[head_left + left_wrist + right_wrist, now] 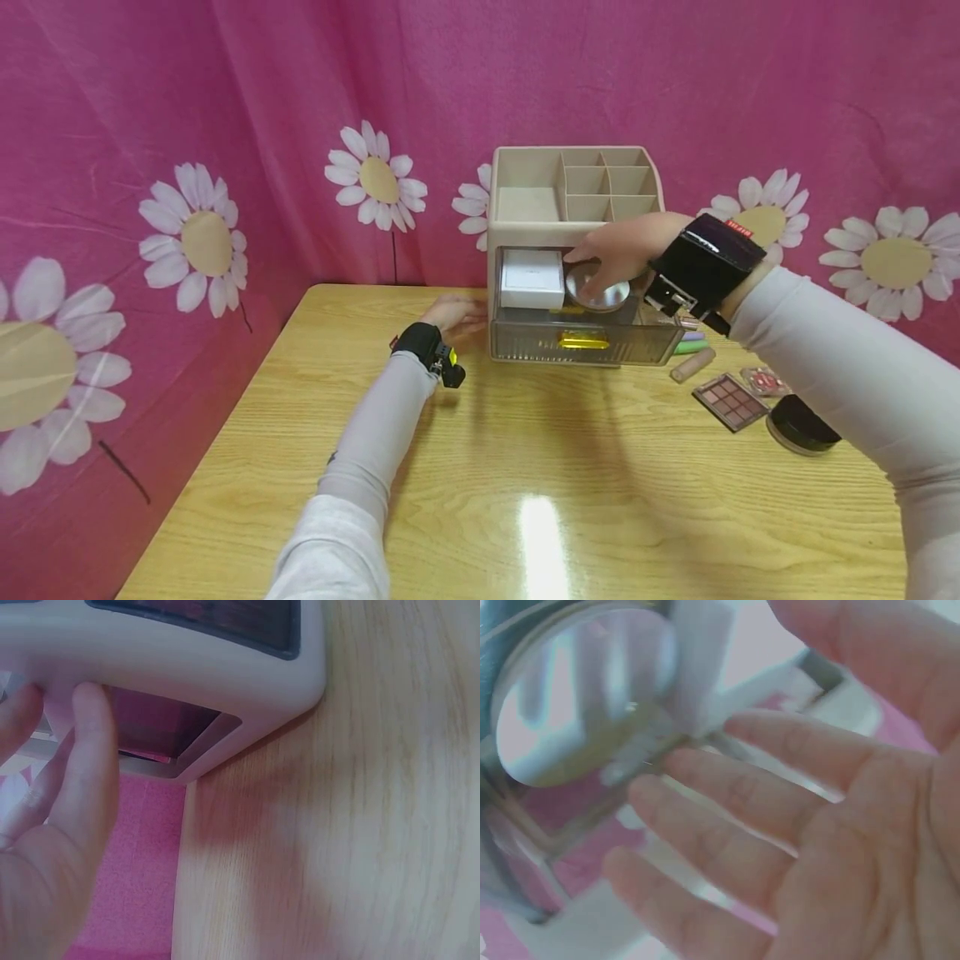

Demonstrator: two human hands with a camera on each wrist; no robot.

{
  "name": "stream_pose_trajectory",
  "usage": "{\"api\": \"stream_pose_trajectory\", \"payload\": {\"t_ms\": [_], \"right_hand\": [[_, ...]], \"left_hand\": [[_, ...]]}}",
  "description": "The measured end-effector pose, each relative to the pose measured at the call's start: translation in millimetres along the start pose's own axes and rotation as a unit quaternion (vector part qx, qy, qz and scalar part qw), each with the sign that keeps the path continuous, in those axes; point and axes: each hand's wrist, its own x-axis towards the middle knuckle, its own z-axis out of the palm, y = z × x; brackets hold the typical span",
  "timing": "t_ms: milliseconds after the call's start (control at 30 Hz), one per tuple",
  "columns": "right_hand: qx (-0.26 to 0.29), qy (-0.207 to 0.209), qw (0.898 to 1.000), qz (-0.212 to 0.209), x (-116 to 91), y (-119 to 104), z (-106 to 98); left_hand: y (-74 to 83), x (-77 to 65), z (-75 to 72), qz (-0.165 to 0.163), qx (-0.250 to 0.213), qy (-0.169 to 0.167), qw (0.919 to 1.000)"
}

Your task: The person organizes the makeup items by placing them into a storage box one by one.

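A cream makeup organizer point(501, 233) stands on the table with its clear grey upper drawer point(510, 340) pulled out. Inside that drawer sit a white box point(532, 279) and, to its right, a round silver compact point(617, 297) with a shiny lid. My right hand point(618, 250) reaches over the compact; the right wrist view has its fingers point(727, 795) extended and spread, with the lid point(585, 697) beyond the fingertips. At the organizer's left side is my left hand point(456, 312), its fingers point(90, 742) extended with the tips right at the casing point(247, 682).
Right of the organizer lie an eyeshadow palette point(730, 402), a beige tube point(693, 365), a green tube point(690, 347), a small red-and-clear case point(765, 382) and a black-lidded round jar point(801, 427). Behind the wooden table point(480, 467) hangs a pink daisy curtain point(300, 125).
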Motion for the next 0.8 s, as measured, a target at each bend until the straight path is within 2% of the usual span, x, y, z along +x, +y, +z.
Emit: {"api": "stream_pose_trajectory", "payload": {"t_ms": [133, 200, 300, 467, 567, 633, 700, 800], "right_hand": [[0.008, 0.022, 0.999, -0.022, -23, -2, -6], [-0.002, 0.059, 0.998, -0.038, -36, -3, -6], [-0.014, 0.145, 0.988, -0.041, -57, -2, 1], [-0.012, 0.273, 0.962, -0.005, -91, 4, 22], [-0.009, 0.335, 0.942, 0.008, -108, 16, 41], [-0.003, 0.379, 0.925, 0.02, -118, 26, 57], [0.016, 0.41, 0.911, 0.044, -126, 38, 73], [0.043, 0.434, 0.896, 0.085, -134, 57, 96]], "left_hand": [[-0.5, 0.3, 0.4, 0.001, 0.001, 0.002, 1.0], [-0.5, 0.4, 0.7, 0.001, 0.001, 0.003, 1.0], [-0.4, 0.6, 0.8, -0.001, 0.002, 0.006, 1.0], [-0.1, -0.1, -0.5, -0.003, 0.0, 0.008, 1.0], [0.4, -0.8, -0.2, -0.001, -0.007, 0.008, 0.9999], [0.9, -1.6, 0.7, -0.001, -0.01, 0.009, 0.9999], [1.0, -2.2, 1.4, 0.0, -0.01, 0.009, 0.9999], [0.2, -2.8, 1.6, 0.0, -0.005, 0.008, 1.0]]}}
